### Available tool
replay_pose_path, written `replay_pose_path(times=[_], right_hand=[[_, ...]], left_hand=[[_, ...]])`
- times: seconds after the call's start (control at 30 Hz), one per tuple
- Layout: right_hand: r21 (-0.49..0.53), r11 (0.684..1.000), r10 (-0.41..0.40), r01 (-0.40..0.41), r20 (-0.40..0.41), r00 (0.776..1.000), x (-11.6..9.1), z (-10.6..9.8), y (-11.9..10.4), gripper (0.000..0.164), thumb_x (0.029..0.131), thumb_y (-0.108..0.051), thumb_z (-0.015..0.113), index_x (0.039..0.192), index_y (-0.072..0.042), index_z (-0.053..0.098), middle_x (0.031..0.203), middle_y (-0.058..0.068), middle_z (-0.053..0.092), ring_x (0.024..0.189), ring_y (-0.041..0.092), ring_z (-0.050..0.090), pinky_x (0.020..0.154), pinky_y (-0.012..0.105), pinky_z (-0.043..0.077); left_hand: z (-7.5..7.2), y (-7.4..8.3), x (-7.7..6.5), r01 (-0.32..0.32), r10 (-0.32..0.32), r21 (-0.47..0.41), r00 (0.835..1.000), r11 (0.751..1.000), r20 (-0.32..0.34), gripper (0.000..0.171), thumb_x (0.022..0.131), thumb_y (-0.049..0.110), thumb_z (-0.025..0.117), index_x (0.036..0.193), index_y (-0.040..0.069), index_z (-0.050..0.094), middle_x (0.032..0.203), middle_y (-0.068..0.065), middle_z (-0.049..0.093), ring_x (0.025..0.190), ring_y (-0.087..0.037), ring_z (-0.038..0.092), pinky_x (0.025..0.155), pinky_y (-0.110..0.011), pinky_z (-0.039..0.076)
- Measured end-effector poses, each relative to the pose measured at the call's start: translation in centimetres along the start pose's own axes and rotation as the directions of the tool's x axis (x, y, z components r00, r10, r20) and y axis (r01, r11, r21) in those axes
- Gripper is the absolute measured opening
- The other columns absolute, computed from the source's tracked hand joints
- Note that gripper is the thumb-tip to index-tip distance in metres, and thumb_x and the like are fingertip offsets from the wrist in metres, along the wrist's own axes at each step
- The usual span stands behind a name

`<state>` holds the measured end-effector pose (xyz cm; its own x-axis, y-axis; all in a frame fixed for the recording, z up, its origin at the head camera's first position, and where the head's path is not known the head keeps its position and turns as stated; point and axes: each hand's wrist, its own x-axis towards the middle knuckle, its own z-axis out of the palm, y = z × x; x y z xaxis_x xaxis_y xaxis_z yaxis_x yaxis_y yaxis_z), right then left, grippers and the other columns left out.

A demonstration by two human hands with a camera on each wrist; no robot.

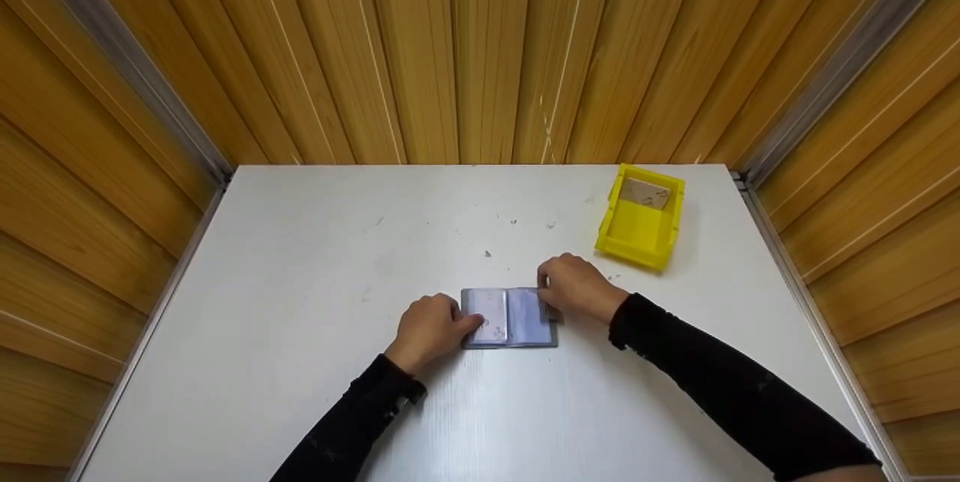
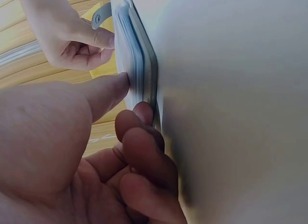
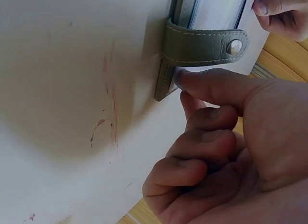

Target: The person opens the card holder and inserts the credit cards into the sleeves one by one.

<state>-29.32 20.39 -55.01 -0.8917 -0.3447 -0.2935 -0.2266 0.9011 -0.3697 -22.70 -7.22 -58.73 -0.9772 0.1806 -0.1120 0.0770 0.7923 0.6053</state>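
Note:
A grey card holder [image 1: 531, 320] lies open on the white table, its clear sleeves showing. Behind the left sleeve sits a pale card [image 1: 490, 305] with a small printed pattern. My left hand [image 1: 429, 328] grips the holder's left edge, thumb on the sleeves and curled fingers against the cover. At the upper right edge, my right hand [image 1: 579, 288] pinches a corner between thumb and forefinger, its other fingers curled. Whether it has only a sleeve or the cover too is hidden. Close to that thumb, the closure strap [image 3: 197, 46] with a metal snap [image 3: 235, 46] sticks out.
A yellow plastic bin [image 1: 636, 230] stands at the back right of the table [image 1: 315, 257], with a brownish patterned card [image 1: 645, 194] leaning inside. Wood-look panels [image 1: 480, 54] close off the back and sides. Small dark marks spot the tabletop.

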Motion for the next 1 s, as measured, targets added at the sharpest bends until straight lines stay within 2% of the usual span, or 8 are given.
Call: replay_pose_path(times=[0.17, 0.43, 0.67, 0.8, 1.0], right_hand=[[-0.008, 1.000, -0.019, 0.019, 0.004, 1.000, 0.0, 0.1, 0.0, 0.014, 0.100, -0.024, 0.076, 0.092, -0.013, 0.080, 0.088, 0.004, 0.069, 0.093, 0.024, 0.059, 0.086, 0.041, 0.048], [-0.084, 0.991, -0.115, 0.108, -0.080, 0.990, -0.7, -0.2, -0.4, 0.016, 0.101, -0.019, 0.076, 0.099, -0.007, 0.086, 0.096, 0.007, 0.079, 0.094, 0.024, 0.064, 0.091, 0.047, 0.056], [-0.097, 0.987, -0.135, 0.125, -0.104, 0.985, -1.0, -0.6, -0.7, 0.016, 0.101, -0.019, 0.077, 0.103, -0.006, 0.087, 0.101, 0.009, 0.082, 0.096, 0.026, 0.068, 0.094, 0.049, 0.057], [-0.078, 0.991, -0.117, 0.108, -0.118, 0.986, -0.9, -0.8, -0.8, 0.016, 0.100, -0.022, 0.076, 0.100, -0.008, 0.085, 0.097, 0.007, 0.080, 0.092, 0.025, 0.065, 0.087, 0.045, 0.055], [0.018, 0.996, -0.081, 0.084, -0.125, 0.989, -0.5, -0.7, -1.1, 0.017, 0.098, -0.029, 0.073, 0.089, -0.015, 0.076, 0.080, 0.001, 0.068, 0.083, 0.020, 0.059, 0.073, 0.035, 0.046]], left_hand=[[0.0, 0.1, -0.1, -0.004, 0.004, -0.007, 1.000, 1.000, -0.003, 0.048, 0.097, 0.047, 0.082, 0.066, 0.017, 0.060, 0.060, 0.008, 0.046, 0.060, -0.012, 0.046, 0.056, -0.028, 0.034], [-0.1, 0.1, -0.2, -0.041, 0.040, -0.027, 0.999, 0.999, -0.025, 0.047, 0.096, 0.042, 0.084, 0.064, 0.016, 0.060, 0.060, 0.009, 0.045, 0.060, -0.011, 0.045, 0.056, -0.028, 0.033], [-0.2, 0.3, -0.3, -0.027, 0.026, -0.032, 0.999, 0.999, -0.022, 0.048, 0.096, 0.042, 0.084, 0.064, 0.017, 0.059, 0.060, 0.008, 0.045, 0.060, -0.012, 0.045, 0.056, -0.029, 0.033], [-0.1, 0.2, -0.2, -0.019, 0.019, -0.022, 1.000, 1.000, -0.019, 0.047, 0.096, 0.044, 0.083, 0.066, 0.016, 0.059, 0.061, 0.007, 0.046, 0.060, -0.013, 0.045, 0.056, -0.029, 0.033], [-0.1, 0.2, -0.2, -0.005, 0.004, -0.033, 1.000, 0.999, -0.011, 0.045, 0.097, 0.044, 0.083, 0.068, 0.016, 0.062, 0.061, 0.007, 0.048, 0.058, -0.012, 0.047, 0.055, -0.029, 0.034]])
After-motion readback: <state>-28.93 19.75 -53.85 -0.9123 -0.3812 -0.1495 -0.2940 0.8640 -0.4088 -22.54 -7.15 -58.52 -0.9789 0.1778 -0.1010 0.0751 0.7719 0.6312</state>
